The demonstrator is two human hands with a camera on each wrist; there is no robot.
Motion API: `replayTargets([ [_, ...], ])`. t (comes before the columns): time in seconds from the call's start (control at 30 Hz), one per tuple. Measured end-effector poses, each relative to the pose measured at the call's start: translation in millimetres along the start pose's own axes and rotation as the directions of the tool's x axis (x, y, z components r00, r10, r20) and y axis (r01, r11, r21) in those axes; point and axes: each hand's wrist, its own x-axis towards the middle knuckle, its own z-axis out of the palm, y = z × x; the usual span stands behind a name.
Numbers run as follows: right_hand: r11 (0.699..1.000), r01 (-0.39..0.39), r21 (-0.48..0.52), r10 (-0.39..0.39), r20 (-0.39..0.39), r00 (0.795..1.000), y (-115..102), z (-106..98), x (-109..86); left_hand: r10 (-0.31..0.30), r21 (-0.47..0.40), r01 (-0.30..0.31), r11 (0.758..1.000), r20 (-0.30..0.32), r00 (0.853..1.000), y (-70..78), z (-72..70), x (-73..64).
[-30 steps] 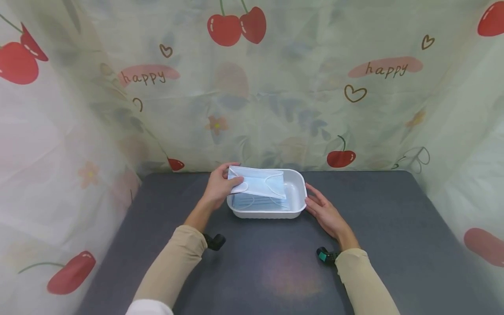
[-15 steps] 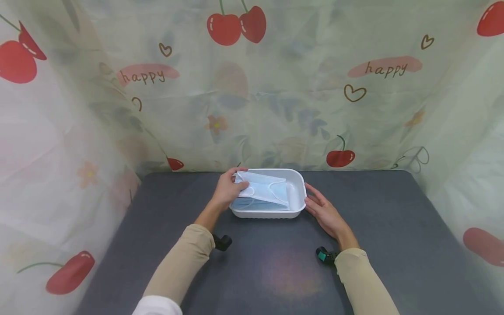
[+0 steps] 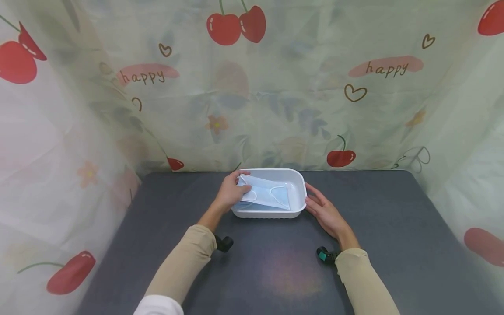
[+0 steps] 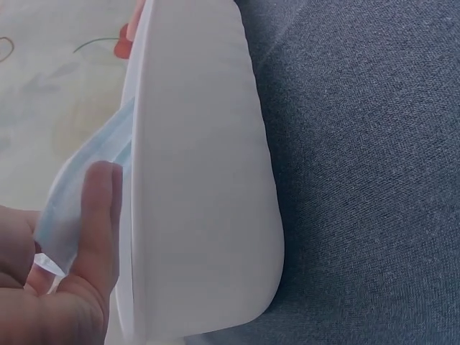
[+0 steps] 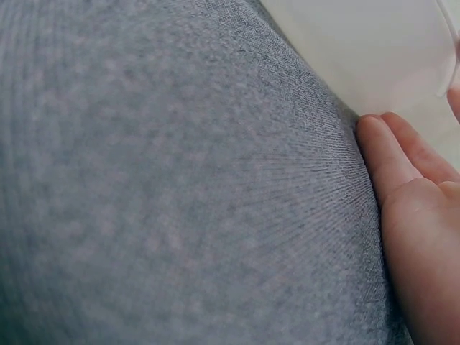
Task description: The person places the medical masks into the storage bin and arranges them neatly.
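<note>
A pale blue face mask (image 3: 267, 192) with white ear loops lies slanted over the white plastic tray (image 3: 267, 215). My left hand (image 3: 231, 191) pinches the mask's left end between thumb and fingers, at the tray's left rim. Beneath it, a strip of another blue mask (image 3: 249, 207) shows on the tray floor; most of that one is covered. In the left wrist view the held mask (image 4: 68, 205) slopes down behind the tray wall (image 4: 205, 165). My right hand (image 3: 327, 217) rests its extended fingers against the tray's right end, and the right wrist view shows fingertips (image 5: 374, 129) beside the tray's base.
The tray stands near the back edge of a dark grey table (image 3: 378, 218). Behind it and at both sides hangs a pale curtain (image 3: 275, 100) printed with cherries and hearts. A black wrist camera (image 3: 224, 243) sits on the left wrist, and another wrist camera (image 3: 326, 255) on the right.
My left hand has moved right and slightly down with the mask, lowering it into the tray over the other mask. The right hand has stayed at the tray's right end.
</note>
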Motion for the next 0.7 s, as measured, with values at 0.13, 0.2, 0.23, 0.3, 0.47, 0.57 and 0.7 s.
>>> replayTargets([
  [0.13, 1.000, 0.001, -0.001, -0.001, 0.002, 1.000, 0.4, -0.4, 0.7, 0.064, 0.121, -0.061, 0.991, -0.022, 0.998, -1.7, -0.2, 0.1],
  [0.2, 1.000, 0.001, -0.003, -0.001, 0.002, 1.000, 0.3, -0.7, 0.6, 0.099, 0.212, -0.090, 0.973, -0.032, 0.995, -2.1, -0.7, -0.2],
  [0.23, 1.000, 0.002, -0.003, -0.002, 0.001, 1.000, 0.4, -0.7, 0.6, 0.117, 0.256, -0.105, 0.961, -0.034, 0.993, -2.2, -0.9, -0.5],
  [0.3, 1.000, 0.004, -0.001, -0.004, 0.001, 1.000, 0.4, -0.5, 0.5, 0.154, 0.343, -0.132, 0.930, -0.039, 0.987, -2.1, -1.2, -1.5],
  [0.47, 1.000, 0.003, 0.002, -0.003, -0.001, 1.000, 0.5, 0.3, 0.3, 0.222, 0.453, -0.182, 0.873, -0.036, 0.974, -3.5, -1.3, -3.6],
  [0.57, 1.000, 0.002, -0.003, -0.002, -0.004, 1.000, 0.5, 0.5, 0.4, 0.246, 0.466, -0.207, 0.860, -0.025, 0.969, -3.1, -1.6, -4.5],
  [0.7, 1.000, 0.002, -0.003, -0.002, -0.005, 1.000, 0.7, 0.8, 0.6, 0.258, 0.454, -0.225, 0.862, -0.011, 0.966, -2.3, -3.4, -4.8],
])
